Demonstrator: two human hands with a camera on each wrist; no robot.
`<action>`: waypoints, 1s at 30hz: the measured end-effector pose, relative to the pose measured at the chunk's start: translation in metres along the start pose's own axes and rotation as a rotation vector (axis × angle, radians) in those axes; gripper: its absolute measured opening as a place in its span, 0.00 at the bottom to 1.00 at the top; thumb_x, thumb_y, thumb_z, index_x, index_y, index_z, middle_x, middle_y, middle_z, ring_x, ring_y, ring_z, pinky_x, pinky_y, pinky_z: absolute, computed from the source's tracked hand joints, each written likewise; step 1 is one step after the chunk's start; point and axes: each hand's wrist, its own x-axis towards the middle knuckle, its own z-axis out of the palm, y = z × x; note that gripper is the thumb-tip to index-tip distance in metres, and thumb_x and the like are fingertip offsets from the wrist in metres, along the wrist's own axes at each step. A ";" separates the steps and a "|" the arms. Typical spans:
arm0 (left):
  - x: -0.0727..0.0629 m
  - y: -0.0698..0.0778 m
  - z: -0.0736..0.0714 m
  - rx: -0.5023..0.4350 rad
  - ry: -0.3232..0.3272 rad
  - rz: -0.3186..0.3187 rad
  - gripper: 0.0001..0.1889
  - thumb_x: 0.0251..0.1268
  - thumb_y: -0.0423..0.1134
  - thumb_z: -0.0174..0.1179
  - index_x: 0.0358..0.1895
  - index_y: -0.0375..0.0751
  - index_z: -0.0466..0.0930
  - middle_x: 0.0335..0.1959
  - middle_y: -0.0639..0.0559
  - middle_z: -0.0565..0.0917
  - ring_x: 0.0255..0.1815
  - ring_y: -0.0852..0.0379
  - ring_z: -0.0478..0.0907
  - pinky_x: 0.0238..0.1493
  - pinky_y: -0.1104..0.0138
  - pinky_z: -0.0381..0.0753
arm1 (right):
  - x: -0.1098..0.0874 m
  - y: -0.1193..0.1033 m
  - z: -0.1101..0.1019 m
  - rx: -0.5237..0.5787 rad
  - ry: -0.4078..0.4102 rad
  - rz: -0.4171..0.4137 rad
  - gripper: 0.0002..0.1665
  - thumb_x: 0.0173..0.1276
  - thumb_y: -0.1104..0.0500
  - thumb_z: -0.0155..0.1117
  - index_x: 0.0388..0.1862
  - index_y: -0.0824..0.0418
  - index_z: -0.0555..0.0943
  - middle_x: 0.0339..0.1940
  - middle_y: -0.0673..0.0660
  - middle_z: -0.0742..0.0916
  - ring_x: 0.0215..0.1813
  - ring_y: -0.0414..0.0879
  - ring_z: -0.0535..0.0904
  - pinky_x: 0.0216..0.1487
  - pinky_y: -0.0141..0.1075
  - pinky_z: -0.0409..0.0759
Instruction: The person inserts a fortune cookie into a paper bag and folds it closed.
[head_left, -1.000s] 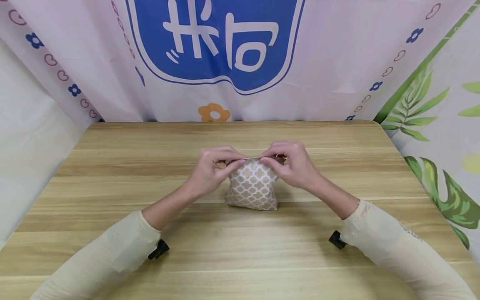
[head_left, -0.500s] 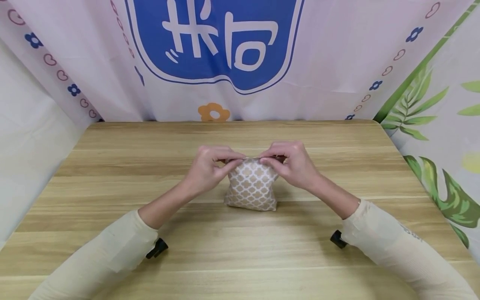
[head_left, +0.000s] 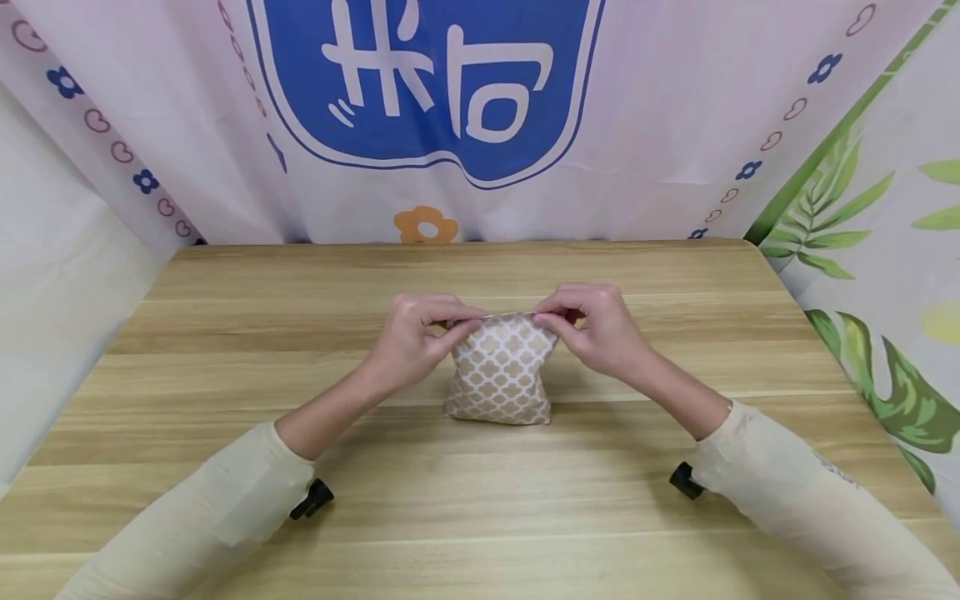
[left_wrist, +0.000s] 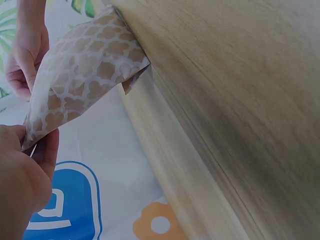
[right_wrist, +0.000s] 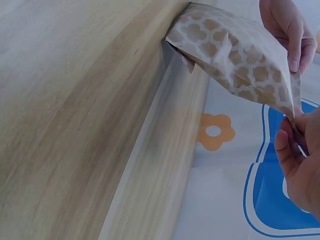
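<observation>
A small tan paper bag (head_left: 501, 375) with a white lattice pattern stands upright on the table, its top edge pressed flat. My left hand (head_left: 420, 340) pinches the left end of that edge between thumb and fingers. At the right end, my right hand (head_left: 596, 329) does the same. The left wrist view shows the bag (left_wrist: 82, 65) bulging below the pinched edge, with the left hand (left_wrist: 25, 175) close to the camera. In the right wrist view the right hand (right_wrist: 302, 155) grips a corner of the bag (right_wrist: 235, 55). What the bag contains is hidden.
The wood-grain table (head_left: 480, 500) spreads around the bag. Behind it hangs a pale cloth (head_left: 637, 150) with a blue emblem, and a leaf-patterned cloth (head_left: 900, 292) hangs at the right. A black wrist device (head_left: 312, 498) sits under the left sleeve.
My right hand has shifted slightly to the right along the top edge, so the hands are farther apart. More of the bag's top edge shows between them. Both hands keep their pinch.
</observation>
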 end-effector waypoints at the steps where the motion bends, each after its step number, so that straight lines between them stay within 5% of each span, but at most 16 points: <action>1: 0.000 0.000 0.000 -0.003 0.004 -0.010 0.07 0.62 0.21 0.69 0.40 0.31 0.91 0.34 0.42 0.91 0.27 0.55 0.85 0.33 0.69 0.87 | 0.000 0.000 0.001 -0.004 0.006 -0.008 0.05 0.63 0.74 0.73 0.34 0.67 0.90 0.28 0.55 0.89 0.24 0.40 0.80 0.26 0.28 0.81; 8: -0.004 0.003 -0.003 -0.096 0.022 -0.196 0.05 0.63 0.22 0.69 0.40 0.29 0.91 0.39 0.39 0.91 0.29 0.53 0.87 0.30 0.67 0.87 | 0.001 -0.002 0.003 -0.036 0.015 -0.031 0.05 0.62 0.75 0.74 0.33 0.67 0.90 0.27 0.55 0.89 0.25 0.40 0.80 0.27 0.29 0.82; 12: -0.005 0.003 -0.004 -0.097 0.007 -0.235 0.06 0.64 0.21 0.67 0.42 0.28 0.90 0.41 0.37 0.90 0.32 0.49 0.89 0.32 0.69 0.87 | 0.002 -0.002 0.004 -0.050 -0.005 -0.009 0.04 0.63 0.73 0.74 0.34 0.66 0.90 0.27 0.55 0.89 0.25 0.41 0.81 0.27 0.33 0.83; 22: -0.006 0.002 0.000 -0.054 0.016 -0.120 0.07 0.62 0.20 0.68 0.42 0.28 0.90 0.40 0.36 0.90 0.33 0.47 0.90 0.32 0.67 0.88 | 0.016 -0.010 0.014 -0.016 -0.100 0.088 0.10 0.65 0.61 0.75 0.44 0.64 0.90 0.35 0.53 0.89 0.36 0.43 0.81 0.35 0.37 0.81; 30: -0.005 0.001 0.002 -0.008 0.033 -0.006 0.08 0.61 0.20 0.69 0.42 0.29 0.90 0.39 0.37 0.90 0.34 0.47 0.91 0.32 0.68 0.88 | 0.031 -0.019 0.025 -0.007 -0.184 0.061 0.04 0.68 0.63 0.74 0.37 0.63 0.92 0.32 0.52 0.90 0.28 0.41 0.77 0.30 0.33 0.77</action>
